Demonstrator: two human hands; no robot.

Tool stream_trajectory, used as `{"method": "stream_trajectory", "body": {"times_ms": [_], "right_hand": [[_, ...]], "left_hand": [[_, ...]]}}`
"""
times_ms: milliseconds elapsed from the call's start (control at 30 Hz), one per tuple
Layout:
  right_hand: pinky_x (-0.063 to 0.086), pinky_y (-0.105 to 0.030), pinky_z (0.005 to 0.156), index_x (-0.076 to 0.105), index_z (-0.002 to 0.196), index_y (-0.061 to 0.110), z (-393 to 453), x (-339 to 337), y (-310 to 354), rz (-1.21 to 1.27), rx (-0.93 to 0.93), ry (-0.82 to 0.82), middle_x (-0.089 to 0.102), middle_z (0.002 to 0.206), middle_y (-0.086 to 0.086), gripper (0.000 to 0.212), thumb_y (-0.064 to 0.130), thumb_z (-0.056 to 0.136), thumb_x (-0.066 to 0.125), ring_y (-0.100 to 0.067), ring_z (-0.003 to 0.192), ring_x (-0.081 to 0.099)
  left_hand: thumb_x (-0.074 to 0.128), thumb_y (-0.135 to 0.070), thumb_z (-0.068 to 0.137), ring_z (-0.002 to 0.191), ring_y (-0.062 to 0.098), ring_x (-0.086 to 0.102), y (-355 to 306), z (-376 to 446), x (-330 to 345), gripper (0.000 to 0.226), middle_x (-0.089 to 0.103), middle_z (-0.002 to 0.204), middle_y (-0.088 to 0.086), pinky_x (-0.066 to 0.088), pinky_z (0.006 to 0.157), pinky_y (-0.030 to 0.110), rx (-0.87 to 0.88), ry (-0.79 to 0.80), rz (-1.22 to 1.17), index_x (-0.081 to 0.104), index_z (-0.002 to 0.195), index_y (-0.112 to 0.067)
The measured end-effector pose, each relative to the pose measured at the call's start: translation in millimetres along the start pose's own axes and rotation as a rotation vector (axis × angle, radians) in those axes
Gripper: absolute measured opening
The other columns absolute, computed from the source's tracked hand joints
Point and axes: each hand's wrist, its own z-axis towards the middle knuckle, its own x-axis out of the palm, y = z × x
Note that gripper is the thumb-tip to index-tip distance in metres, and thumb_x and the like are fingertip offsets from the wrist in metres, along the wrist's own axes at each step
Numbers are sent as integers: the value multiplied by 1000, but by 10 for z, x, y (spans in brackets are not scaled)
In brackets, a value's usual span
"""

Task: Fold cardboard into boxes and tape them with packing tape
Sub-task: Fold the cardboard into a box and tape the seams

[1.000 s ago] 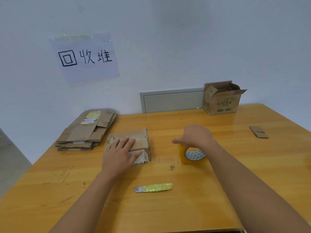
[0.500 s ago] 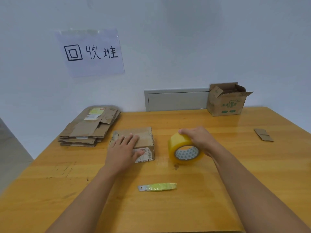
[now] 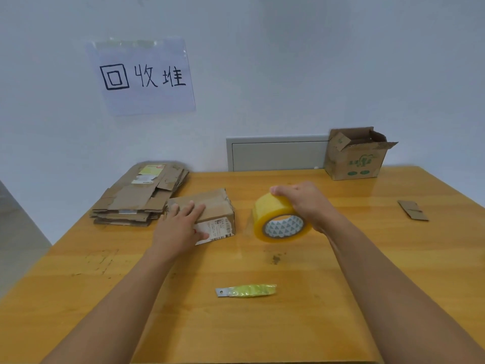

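My right hand (image 3: 308, 203) now grips the tape (image 3: 279, 219), lifted off the desk (image 3: 341, 285). My left hand (image 3: 181, 224) stays flat, fingers open, on the box (image 3: 215, 206), ready for taping.

1. A pale, evenly lit wall (image 3: 288, 61) rises behind the wooden table (image 3: 262, 324).
2. A paper sign (image 3: 143, 77) with handwritten characters hangs on it.
3. A grey panel (image 3: 278, 155) sits low in the wall.
4. Grey floor (image 3: 15, 232) shows at left.

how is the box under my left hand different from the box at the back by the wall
The near box is closed, low and flat under the left hand; the far box stands taller with flaps open. The near one bears a white label, the far one green print. Both are worn brown cardboard.
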Motion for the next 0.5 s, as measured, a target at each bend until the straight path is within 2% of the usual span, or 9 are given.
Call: {"method": "stream_trajectory", "body": {"times_ms": [67, 100, 133, 200, 300, 367, 500], "right_hand": [[37, -38, 62, 59, 77, -10, -3, 17, 26, 15, 13, -4, 45, 69, -11, 79, 67, 61, 67, -24, 62, 46], [35, -38, 62, 56, 69, -1, 0, 44, 47, 15, 10, -10, 43, 67, -10, 66, 64, 65, 68, -24, 61, 44], [34, -38, 61, 52, 66, 7, 6, 78, 67, 13, 3, -9, 41, 65, -9, 56, 60, 69, 69, -23, 59, 43], [33, -39, 61, 49, 65, 13, 40, 152, 93, 17, -10, 0, 40, 64, -10, 49, 57, 74, 69, -22, 58, 41], [32, -39, 61, 48, 68, 13, 88, 244, 120, 30, -10, -9, 39, 65, -9, 48, 55, 77, 69, -22, 58, 38], [32, -39, 61, 47, 68, 12, 110, 284, 153, 43, -5, -10, 39, 66, -10, 49, 55, 75, 69, -22, 58, 37], [33, -40, 60, 48, 67, 13, 127, 364, 237, 42, -10, -2, 40, 65, -10, 55, 65, 64, 67, -23, 58, 39]], "left_hand": [[56, -64, 89, 148, 24, 17, -29, 27, -4, 81, 20, 164, -7, 37, 109, 43, -2, -14, -4, 17, 155, -37], [58, -63, 88, 146, 24, 22, -45, 41, -4, 80, 27, 161, -6, 41, 104, 41, -7, -29, -17, 22, 152, -34], [61, -62, 86, 142, 24, 27, -59, 52, -5, 77, 35, 156, -4, 44, 99, 40, -12, -44, -29, 27, 148, -30], [63, -61, 85, 138, 23, 32, -69, 69, -14, 74, 43, 150, -2, 46, 94, 38, -15, -50, -35, 31, 142, -26], [59, -59, 90, 151, 22, 14, 1, 97, -19, 76, 18, 164, -7, 39, 108, 42, 3, 13, -70, 23, 152, -32], [55, -54, 95, 153, 19, 3, 70, 105, -17, 75, 7, 166, -10, 36, 112, 45, 27, 53, -98, 15, 156, -35], [53, -50, 97, 153, 17, 1, 118, 112, -27, 72, 5, 166, -11, 37, 111, 45, 70, 45, -119, 15, 157, -38]]}}
